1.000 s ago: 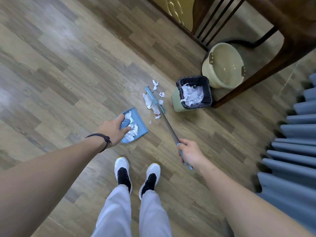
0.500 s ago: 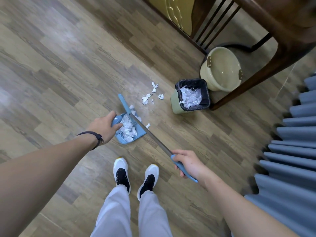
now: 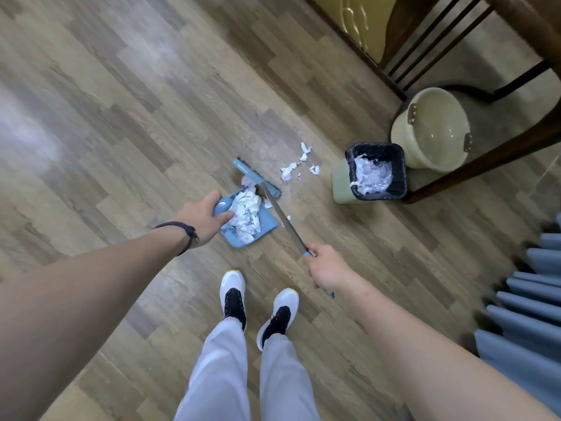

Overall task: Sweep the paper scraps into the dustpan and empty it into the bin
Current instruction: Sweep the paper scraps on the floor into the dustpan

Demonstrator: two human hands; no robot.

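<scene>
I have my left hand (image 3: 203, 218) wrapped around the handle of the blue dustpan (image 3: 267, 226), fingers (image 3: 226, 217) curled tight on the grip, a dark band on that wrist. The dustpan sits on the wood-pattern floor (image 3: 121, 117) just ahead of my white and black shoes (image 3: 233, 294), and it holds a heap of crumpled paper scraps (image 3: 247, 214) that covers most of its tray. My right hand (image 3: 326, 270) is closed around the blue grip of the broom (image 3: 280, 215), fingers wrapped round the handle, with the end of the grip poking out below my palm. The metal shaft runs up and to the left from that hand, crossing the right edge of the dustpan, and the blue broom head (image 3: 256, 177) lies at the far lip of the dustpan, touching the heaped paper there. A few loose scraps (image 3: 291, 171) lie on the floor beyond the broom head, between it and the bin, apart from the dustpan. One tiny piece lies just beside the shaft. The bin (image 3: 340, 185) is pale green with a black liner, stands to the right of the loose scraps, and already has crumpled white paper inside. Just behind it stands a cream bucket (image 3: 431, 132), under the dark wooden legs of a piece of furniture (image 3: 485, 159). Blue pleated fabric (image 3: 528, 314) fills the right edge of my view
</scene>
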